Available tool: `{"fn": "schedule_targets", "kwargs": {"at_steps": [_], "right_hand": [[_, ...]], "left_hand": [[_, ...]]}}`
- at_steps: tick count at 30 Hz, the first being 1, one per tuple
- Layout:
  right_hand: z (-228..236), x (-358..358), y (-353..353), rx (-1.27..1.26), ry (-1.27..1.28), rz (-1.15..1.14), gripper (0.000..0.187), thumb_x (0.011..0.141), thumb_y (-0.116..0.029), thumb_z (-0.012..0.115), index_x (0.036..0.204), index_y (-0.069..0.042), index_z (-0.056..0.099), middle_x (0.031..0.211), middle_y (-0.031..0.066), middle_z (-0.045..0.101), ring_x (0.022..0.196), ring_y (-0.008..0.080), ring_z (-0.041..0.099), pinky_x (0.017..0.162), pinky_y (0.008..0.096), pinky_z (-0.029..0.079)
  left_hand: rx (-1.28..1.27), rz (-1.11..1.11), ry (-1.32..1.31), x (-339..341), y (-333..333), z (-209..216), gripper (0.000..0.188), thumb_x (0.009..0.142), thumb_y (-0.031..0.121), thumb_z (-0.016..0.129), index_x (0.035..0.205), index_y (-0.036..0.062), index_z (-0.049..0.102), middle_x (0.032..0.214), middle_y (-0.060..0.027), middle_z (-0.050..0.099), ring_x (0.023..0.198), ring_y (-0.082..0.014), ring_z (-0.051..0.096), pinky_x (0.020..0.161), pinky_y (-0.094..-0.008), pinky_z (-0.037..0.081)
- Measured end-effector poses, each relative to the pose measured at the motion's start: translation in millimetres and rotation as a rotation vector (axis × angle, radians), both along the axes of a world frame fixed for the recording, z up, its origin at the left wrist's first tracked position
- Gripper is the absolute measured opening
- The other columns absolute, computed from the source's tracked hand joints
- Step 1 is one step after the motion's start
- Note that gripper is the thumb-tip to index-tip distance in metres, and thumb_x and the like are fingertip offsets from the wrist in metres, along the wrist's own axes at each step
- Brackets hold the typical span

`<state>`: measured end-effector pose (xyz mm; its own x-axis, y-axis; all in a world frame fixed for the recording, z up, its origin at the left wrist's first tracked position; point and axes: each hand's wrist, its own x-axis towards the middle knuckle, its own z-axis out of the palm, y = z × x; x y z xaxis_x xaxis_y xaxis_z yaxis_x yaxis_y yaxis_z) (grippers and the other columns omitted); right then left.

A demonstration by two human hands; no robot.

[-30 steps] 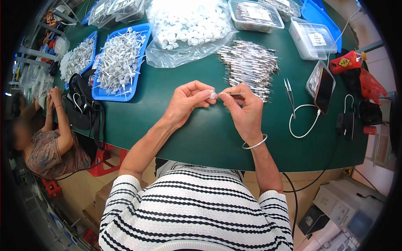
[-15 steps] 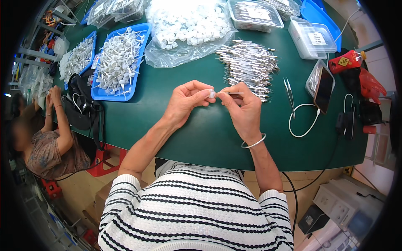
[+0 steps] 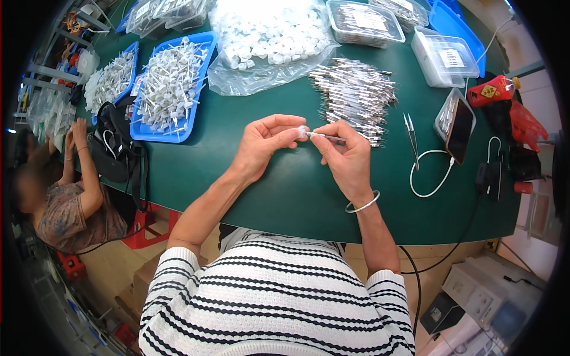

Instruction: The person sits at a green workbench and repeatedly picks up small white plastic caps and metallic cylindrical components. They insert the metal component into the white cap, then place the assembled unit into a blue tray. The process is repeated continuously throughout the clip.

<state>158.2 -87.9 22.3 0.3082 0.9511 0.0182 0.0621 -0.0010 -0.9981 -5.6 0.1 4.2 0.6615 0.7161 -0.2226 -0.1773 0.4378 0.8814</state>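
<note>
Between the thumb and fingers of my left hand (image 3: 264,142) is a small white plastic cap (image 3: 301,132). My right hand (image 3: 347,155) pinches a thin metal rod (image 3: 326,137), its left tip at the cap. How deep the tip sits in the cap is too small to tell. Both hands are raised over the green table (image 3: 285,196). Beyond my right hand lies a pile of similar metal rods (image 3: 353,98). A clear bag (image 3: 270,50) of loose white caps lies past my left hand. The blue tray (image 3: 159,135) to the left holds white caps with rods attached.
Tweezers (image 3: 411,139), a white cable (image 3: 424,194) and a phone (image 3: 459,130) on a clear box lie at right. Plastic boxes (image 3: 365,24) stand at the back. A black bag (image 3: 113,142) rests at the left edge, near another person (image 3: 77,207). A red bottle (image 3: 491,91) stands far right.
My right hand has shifted slightly, and more of the rod shows between its fingertips and the cap. My left hand stays almost in place with the cap.
</note>
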Motion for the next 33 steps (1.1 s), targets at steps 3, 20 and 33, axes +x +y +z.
{"fn": "schedule_targets", "kwargs": {"at_steps": [3,20,33], "right_hand": [[-2.4,-3.9,0.3,0.021,0.007,-0.005,0.005,0.085,-0.003,0.067,0.087,0.001,0.064,0.077,0.0022,0.062,0.063,0.0057,0.056,0.055,0.0208,0.046],[6.9,2.3,-2.4,-0.085,-0.067,0.054,0.014,0.089,-0.012,0.064,0.085,0.001,0.064,0.064,0.0011,0.058,0.056,0.0043,0.051,0.050,0.0208,0.040],[3.1,2.8,-1.4,-0.001,-0.246,0.037,0.010,0.086,-0.009,0.066,0.086,0.001,0.064,0.062,0.0061,0.057,0.050,0.0102,0.049,0.048,0.0266,0.038]], "left_hand": [[0.049,0.004,-0.002,-1.3,-1.5,-2.3,0.028,0.088,0.010,0.065,0.113,-0.0022,0.062,0.103,-0.0113,0.069,0.092,-0.0128,0.065,0.075,-0.0223,0.050],[0.183,0.037,0.002,-1.7,-0.9,-2.0,0.025,0.088,0.008,0.065,0.111,-0.0023,0.062,0.103,-0.0113,0.068,0.092,-0.0134,0.064,0.078,-0.0249,0.051],[0.186,0.049,0.007,0.2,-4.0,0.6,0.029,0.086,0.001,0.065,0.115,-0.0027,0.060,0.105,-0.0113,0.067,0.097,-0.0148,0.065,0.087,-0.0265,0.052]]}}
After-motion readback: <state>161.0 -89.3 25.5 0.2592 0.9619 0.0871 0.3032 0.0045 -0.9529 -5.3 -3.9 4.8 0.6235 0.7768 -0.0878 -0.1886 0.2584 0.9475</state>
